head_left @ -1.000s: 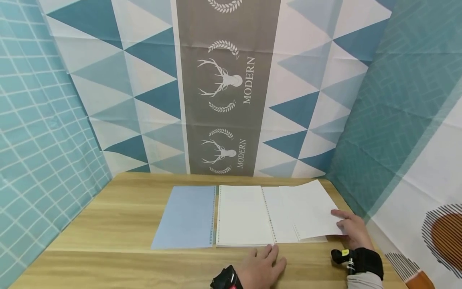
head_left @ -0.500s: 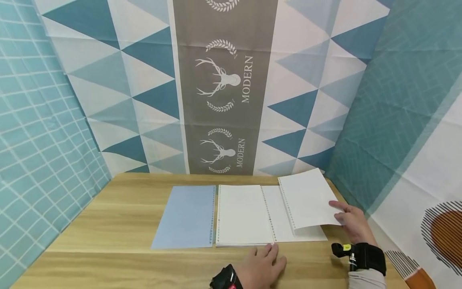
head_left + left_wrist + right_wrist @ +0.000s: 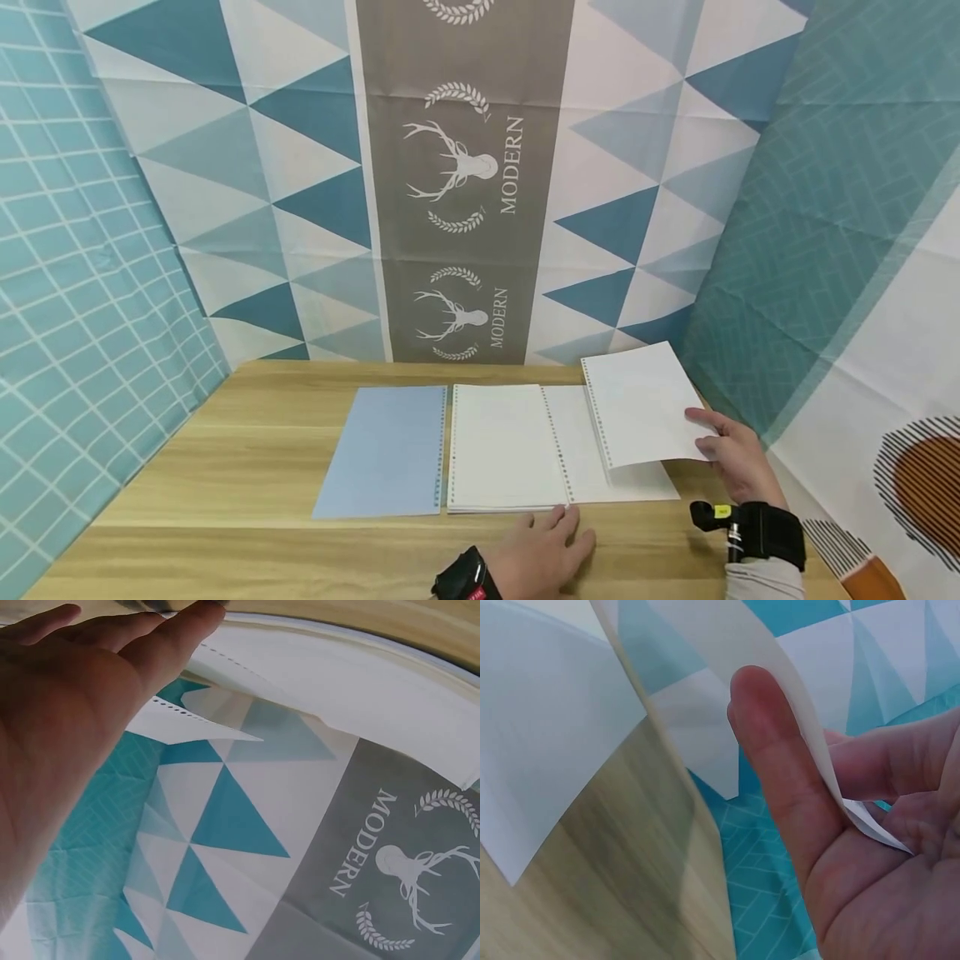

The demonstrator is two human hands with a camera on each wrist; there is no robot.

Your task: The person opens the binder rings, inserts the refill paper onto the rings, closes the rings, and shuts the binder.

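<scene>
My right hand (image 3: 738,458) pinches the right edge of a white loose-leaf sheet (image 3: 641,404), punched with small holes along its left side. The sheet tilts above the table. In the right wrist view, the sheet (image 3: 810,724) passes between the thumb and fingers, bending slightly. A white stack of punched paper (image 3: 506,450) lies mid-table, with another punched white sheet (image 3: 577,442) flat at its right, partly hidden by the raised one. My left hand (image 3: 536,554) rests palm down on the table, fingers spread, fingertips at the stack's near edge.
A pale blue punched sheet (image 3: 390,450) lies left of the white stack, a narrow gap between them. The wooden table (image 3: 225,483) ends against patterned cloth walls (image 3: 457,167) at the back and sides.
My right hand has lifted the white sheet up and away from the flat sheet, baring more of that one. The left hand has stayed in place.
</scene>
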